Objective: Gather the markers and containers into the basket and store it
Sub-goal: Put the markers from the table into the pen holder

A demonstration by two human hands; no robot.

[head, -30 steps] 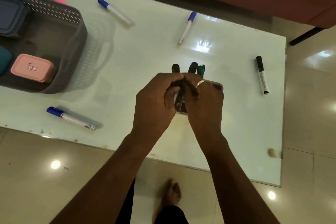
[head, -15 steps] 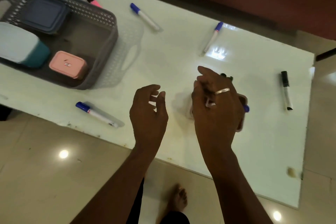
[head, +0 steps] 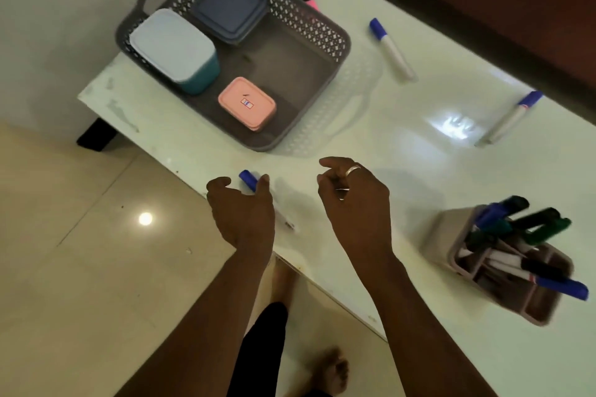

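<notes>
We see a dim, warm-lit scene with glare patches on the glossy table [head: 419,151] and floor [head: 145,218], soft motion blur throughout, and wide-angle bending at the edges.

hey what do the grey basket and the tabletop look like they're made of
Grey basket: likely moulded plastic, matte, judging by its perforated lattice walls and cut-out handle. Tabletop: probably glass or a glossy laminate, pale and smooth, since it mirrors the lamp glare and the basket.
</notes>
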